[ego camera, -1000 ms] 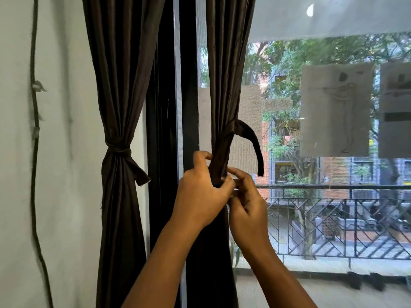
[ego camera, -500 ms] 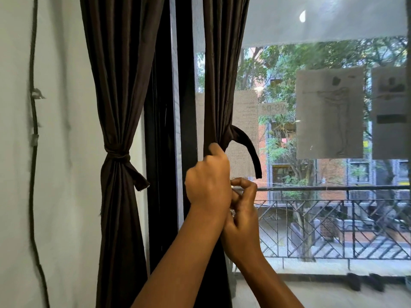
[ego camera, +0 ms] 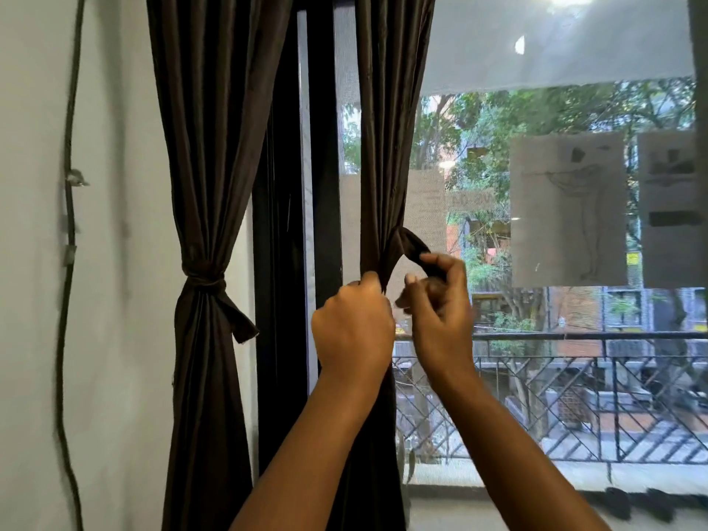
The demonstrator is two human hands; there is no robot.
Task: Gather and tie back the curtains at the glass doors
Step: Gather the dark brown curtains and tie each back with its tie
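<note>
Gripping the gathered dark curtain [ego camera: 385, 155] at the glass door [ego camera: 574, 224], left hand [ego camera: 354, 331] is fisted round the fabric while right hand [ego camera: 440, 300] pinches the tie strap [ego camera: 412, 245] w/ curled fingers, beside 1 already-tied curtain [ego camera: 207, 185].
</note>
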